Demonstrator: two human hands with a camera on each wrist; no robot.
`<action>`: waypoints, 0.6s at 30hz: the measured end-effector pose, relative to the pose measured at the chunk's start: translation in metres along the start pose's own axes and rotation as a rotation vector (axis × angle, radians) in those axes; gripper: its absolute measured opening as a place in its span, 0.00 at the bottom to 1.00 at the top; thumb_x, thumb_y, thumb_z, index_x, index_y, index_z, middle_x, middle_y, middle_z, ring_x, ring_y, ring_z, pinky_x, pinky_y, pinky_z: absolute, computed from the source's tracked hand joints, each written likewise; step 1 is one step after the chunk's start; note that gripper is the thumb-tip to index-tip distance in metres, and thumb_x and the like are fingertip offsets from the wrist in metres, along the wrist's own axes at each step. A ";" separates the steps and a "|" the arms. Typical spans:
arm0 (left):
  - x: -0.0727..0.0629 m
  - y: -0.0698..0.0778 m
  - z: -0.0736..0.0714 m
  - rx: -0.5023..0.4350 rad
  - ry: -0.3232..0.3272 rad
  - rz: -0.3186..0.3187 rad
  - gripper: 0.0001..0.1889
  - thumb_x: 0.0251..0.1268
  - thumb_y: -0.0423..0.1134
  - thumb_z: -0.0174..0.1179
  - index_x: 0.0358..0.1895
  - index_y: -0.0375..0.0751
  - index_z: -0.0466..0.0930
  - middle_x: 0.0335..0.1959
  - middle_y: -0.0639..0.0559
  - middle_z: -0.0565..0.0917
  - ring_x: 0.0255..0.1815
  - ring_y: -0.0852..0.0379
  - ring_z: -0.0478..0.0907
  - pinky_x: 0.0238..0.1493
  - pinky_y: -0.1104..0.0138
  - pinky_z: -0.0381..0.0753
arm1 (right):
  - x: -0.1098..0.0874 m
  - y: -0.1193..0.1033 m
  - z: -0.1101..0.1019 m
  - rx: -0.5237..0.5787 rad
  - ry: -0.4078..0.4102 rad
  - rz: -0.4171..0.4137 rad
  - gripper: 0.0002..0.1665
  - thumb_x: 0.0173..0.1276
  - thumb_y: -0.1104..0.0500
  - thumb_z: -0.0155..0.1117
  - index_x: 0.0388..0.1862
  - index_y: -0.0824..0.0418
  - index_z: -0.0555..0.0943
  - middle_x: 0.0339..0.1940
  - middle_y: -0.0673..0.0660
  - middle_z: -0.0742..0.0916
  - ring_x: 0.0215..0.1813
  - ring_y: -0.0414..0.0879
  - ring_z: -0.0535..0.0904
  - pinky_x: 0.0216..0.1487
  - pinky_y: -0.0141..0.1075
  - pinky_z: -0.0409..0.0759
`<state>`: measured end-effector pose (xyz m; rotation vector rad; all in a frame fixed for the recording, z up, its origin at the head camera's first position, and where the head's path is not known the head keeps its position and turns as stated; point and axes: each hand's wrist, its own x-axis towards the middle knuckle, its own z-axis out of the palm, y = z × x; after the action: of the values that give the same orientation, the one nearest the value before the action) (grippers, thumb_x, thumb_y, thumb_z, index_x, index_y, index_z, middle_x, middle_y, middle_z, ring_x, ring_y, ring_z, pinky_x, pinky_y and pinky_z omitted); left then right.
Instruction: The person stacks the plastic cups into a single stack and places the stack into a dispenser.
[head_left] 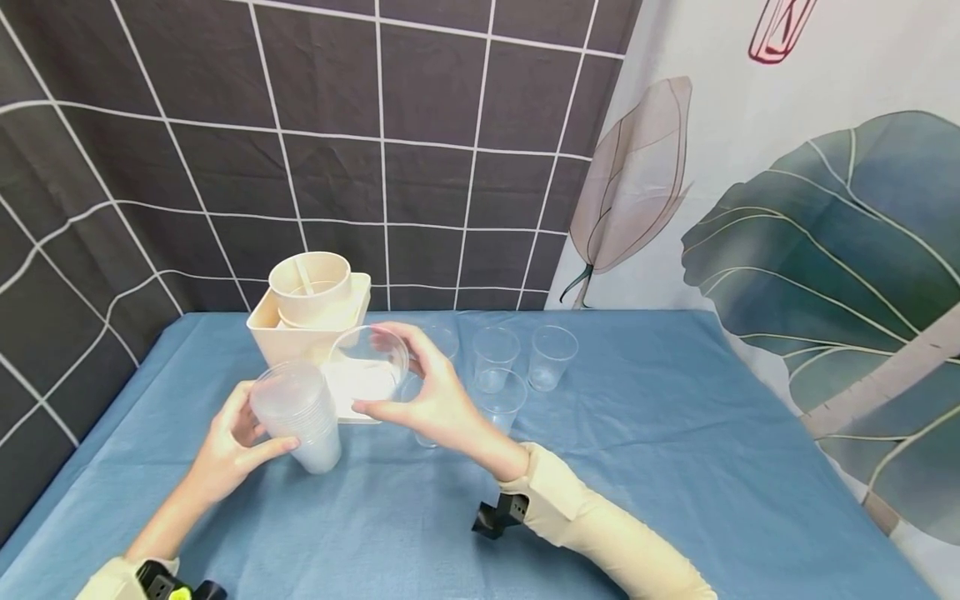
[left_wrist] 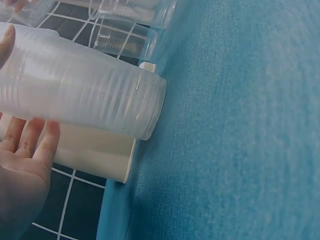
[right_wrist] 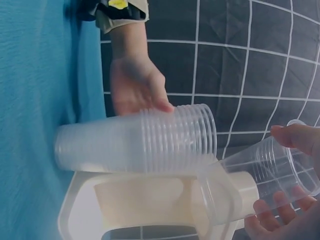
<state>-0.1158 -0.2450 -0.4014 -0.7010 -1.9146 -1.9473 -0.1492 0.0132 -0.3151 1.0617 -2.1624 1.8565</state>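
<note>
My left hand (head_left: 228, 446) grips a tall stack of nested clear plastic cups (head_left: 300, 417), thumb on the near side near the rims. The stack's mouth tilts up and its base points toward the table in the head view. To its right, my right hand (head_left: 435, 392) holds a single clear plastic cup (head_left: 366, 346) between thumb and fingers close to its rim. In the right wrist view this single cup (right_wrist: 257, 170) is apart from the stack (right_wrist: 135, 142), its base near the stack's rims. Several clear cups (head_left: 553, 358) stand upright just beyond my right hand.
Behind the held cups sits a cream plastic container (head_left: 277, 342) with a round cream cup (head_left: 311, 292) on top. A blue cloth (head_left: 675, 467) covers the table. A dark gridded curtain (head_left: 322, 175) hangs behind, and a white leaf-patterned curtain (head_left: 780, 250) hangs at the right.
</note>
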 end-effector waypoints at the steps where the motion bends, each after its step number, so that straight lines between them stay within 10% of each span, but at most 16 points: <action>1: 0.000 0.000 0.000 0.003 0.001 -0.001 0.39 0.36 0.05 0.57 0.56 0.40 0.68 0.52 0.59 0.79 0.53 0.68 0.77 0.51 0.81 0.75 | 0.001 0.000 0.001 -0.006 0.001 -0.012 0.44 0.47 0.69 0.77 0.64 0.60 0.69 0.59 0.57 0.79 0.63 0.44 0.74 0.65 0.41 0.73; 18: 0.001 0.000 -0.001 0.065 -0.005 -0.030 0.39 0.39 0.07 0.58 0.58 0.41 0.67 0.54 0.62 0.78 0.54 0.71 0.75 0.52 0.83 0.73 | 0.010 -0.013 0.010 -0.102 0.010 -0.112 0.45 0.47 0.65 0.78 0.65 0.61 0.68 0.61 0.56 0.78 0.63 0.43 0.73 0.62 0.36 0.74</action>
<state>-0.1169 -0.2461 -0.4014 -0.6635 -1.9928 -1.8932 -0.1461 -0.0004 -0.3022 1.1253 -2.1200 1.6809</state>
